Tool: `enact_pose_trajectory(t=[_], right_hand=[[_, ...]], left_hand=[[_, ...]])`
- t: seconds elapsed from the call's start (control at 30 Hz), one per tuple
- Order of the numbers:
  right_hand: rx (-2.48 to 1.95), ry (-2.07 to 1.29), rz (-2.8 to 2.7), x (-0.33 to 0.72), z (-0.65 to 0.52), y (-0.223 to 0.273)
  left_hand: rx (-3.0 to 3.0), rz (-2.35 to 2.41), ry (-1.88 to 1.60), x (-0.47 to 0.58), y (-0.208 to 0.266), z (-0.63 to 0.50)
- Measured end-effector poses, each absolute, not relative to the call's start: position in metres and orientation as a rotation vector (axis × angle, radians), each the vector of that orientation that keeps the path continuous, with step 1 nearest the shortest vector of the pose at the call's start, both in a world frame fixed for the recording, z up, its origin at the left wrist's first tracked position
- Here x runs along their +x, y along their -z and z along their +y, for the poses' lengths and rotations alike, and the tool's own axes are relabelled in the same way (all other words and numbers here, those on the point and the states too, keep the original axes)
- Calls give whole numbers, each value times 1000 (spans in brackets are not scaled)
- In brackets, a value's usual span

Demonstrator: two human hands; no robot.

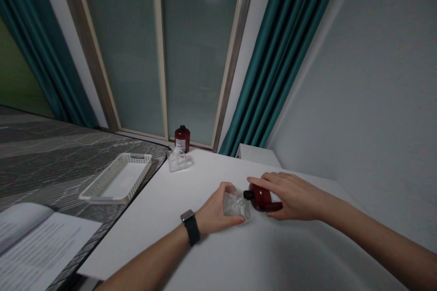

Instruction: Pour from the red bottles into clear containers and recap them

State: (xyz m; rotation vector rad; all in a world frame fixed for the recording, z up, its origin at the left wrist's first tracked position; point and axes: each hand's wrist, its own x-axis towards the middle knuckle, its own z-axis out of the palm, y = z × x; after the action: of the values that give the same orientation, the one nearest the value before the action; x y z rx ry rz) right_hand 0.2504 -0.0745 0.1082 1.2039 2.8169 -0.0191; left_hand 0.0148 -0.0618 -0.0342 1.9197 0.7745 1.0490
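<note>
My right hand [292, 195] is closed around a dark red-brown bottle [262, 198] with a white label. The bottle lies tipped on its side, its black neck pointing left. That neck is at the rim of a clear plastic container [236, 204], whose exact kind I cannot make out. Around the container's left side curl the fingers and thumb of my left hand [218, 211], gripping it just above the white table [205, 254]. Whether any liquid flows from the bottle does not show.
A similar bottle [182, 139] stands upright at the table's far left corner, behind a clear plastic tray [180, 163]. Left of the table, a white basket [128, 157] and an open book [58, 241] rest on a dark grey surface. A white cabinet [259, 154] stands beyond the table.
</note>
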Motion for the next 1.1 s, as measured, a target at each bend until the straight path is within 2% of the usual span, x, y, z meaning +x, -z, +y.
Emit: enact_pose_trajectory(t=[1.1], right_hand=[[1177, 22, 2803, 252, -74, -110]], left_hand=[[1920, 778, -1038, 15, 31, -63]])
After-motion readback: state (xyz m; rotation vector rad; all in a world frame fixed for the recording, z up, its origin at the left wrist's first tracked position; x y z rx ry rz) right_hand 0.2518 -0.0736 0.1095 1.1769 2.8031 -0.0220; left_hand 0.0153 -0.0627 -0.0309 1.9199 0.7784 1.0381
